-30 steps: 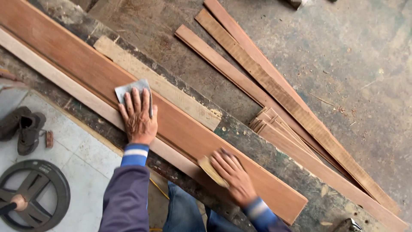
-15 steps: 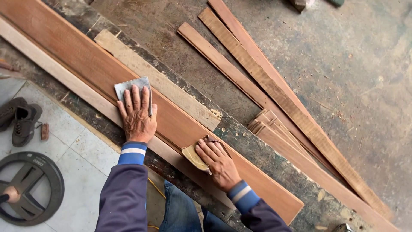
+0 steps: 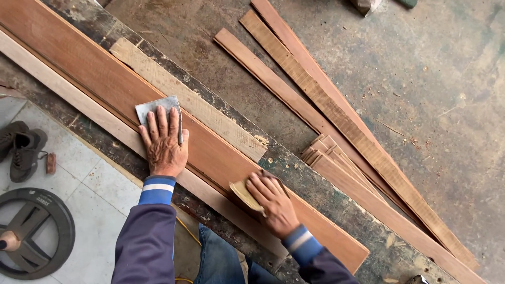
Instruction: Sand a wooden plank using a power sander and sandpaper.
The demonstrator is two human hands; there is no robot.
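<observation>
Head view gives me both hands on 1 long reddish board [image 3: 100, 79] that runs diagonally across a stained, scarred workbench [image 3: 315, 176]. My left hand [image 3: 163, 142] lies flat and spread, pinning a grey sheet of sandpaper [image 3: 150, 108] against the board's face. My right hand [image 3: 271, 202] is curled over a folded tan piece of sandpaper [image 3: 243, 193], pressing it at the board's near edge, close to the board's end.

Risks as I judge them: the board rests loose on a paler strip [image 3: 63, 89] beneath it, with no clamp visible, so a hard push from the right hand could slide it along the bench. The tan piece sits right on the edge, so fingertips could slip off and drag across the corner, picking up splinters. The grey sheet is only held by palm pressure, and could skid or crease if the weight shifts.

Behind the bench, 3 long planks [image 3: 336, 113] lie on the concrete floor [image 3: 431, 68]. At my left, a pair of shoes [image 3: 21, 147] and a dark round wheel [image 3: 34, 234] sit on pale tiles.
</observation>
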